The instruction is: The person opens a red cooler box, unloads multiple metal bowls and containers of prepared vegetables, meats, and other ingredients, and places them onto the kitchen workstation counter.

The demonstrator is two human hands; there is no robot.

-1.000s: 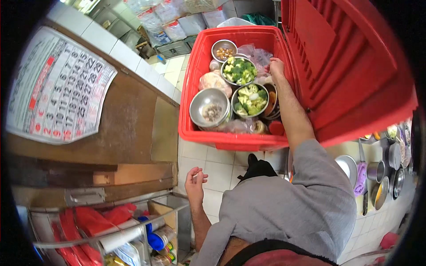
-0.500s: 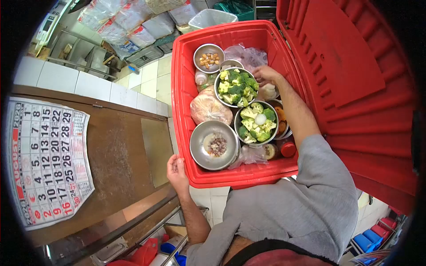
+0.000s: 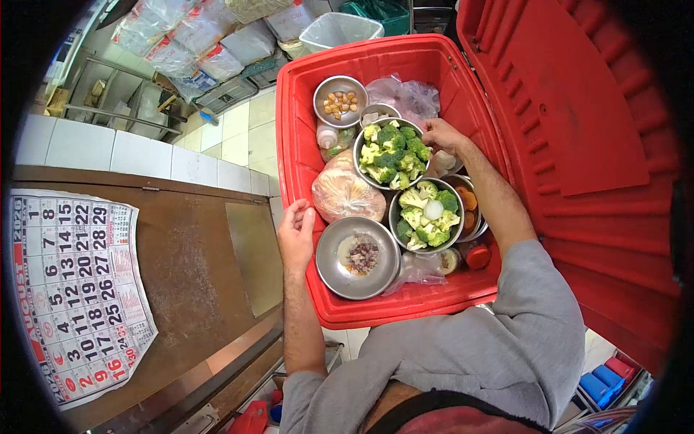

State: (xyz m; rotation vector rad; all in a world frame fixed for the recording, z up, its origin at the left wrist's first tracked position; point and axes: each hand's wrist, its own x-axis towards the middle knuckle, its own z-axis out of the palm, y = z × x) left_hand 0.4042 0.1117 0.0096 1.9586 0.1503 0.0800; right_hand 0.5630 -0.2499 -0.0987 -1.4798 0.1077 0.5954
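An open red ice chest (image 3: 289, 130) stands in front of me, packed with food. My right hand (image 3: 444, 137) has its fingers closed at the right rim of a steel bowl of broccoli (image 3: 394, 153). Just below that bowl is a second steel bowl of broccoli (image 3: 428, 217) with a round white piece on top. My left hand (image 3: 296, 230) rests against the chest's left rim, thumb apart from the loosely bent fingers, holding nothing. Nearest to it inside are a wide steel bowl (image 3: 340, 271) with chopped reddish bits and a plastic bag of pale food (image 3: 348, 188).
A small bowl of orange-brown pieces (image 3: 341, 103) and a clear plastic bag (image 3: 408, 94) lie at the chest's far end. A red-lidded jar (image 3: 477, 256) sits near its front. The raised lid (image 3: 578, 108) fills the right. A calendar (image 3: 83, 289) hangs on the left.
My left hand has moved up along the chest's left rim, onto it. My right hand has shifted onto the upper broccoli bowl's rim. The whole view has shifted slightly.
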